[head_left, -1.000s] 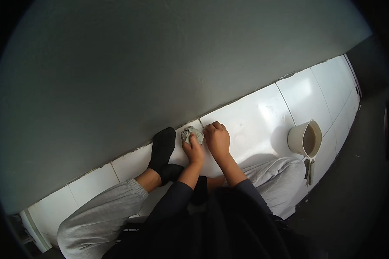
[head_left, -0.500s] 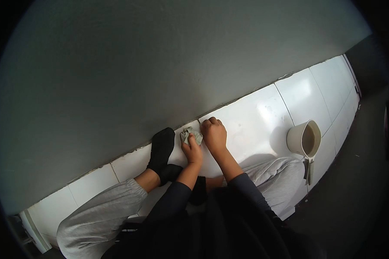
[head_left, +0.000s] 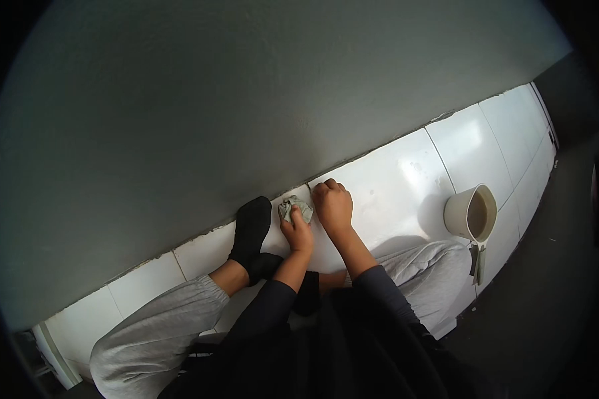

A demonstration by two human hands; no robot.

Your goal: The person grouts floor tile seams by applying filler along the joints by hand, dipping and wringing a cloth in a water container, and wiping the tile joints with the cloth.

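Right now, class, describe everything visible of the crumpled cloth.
The cloth is pale grey-green, bunched into an uneven wad with folds and darker creases; it looks like thin fabric. The left hand grips it, thumb across its near side. It is over the white tiles, near the wall, between a black-socked foot and the right hand. Whether it rests on the tiles cannot be told.

Left forearm [head_left: 293, 268] directed toward one o'clock, left hand [head_left: 299, 234] gripping, thumb [head_left: 295, 214] toward twelve; right forearm [head_left: 355, 251] toward eleven, right hand [head_left: 333, 207] curled, back uppermost.
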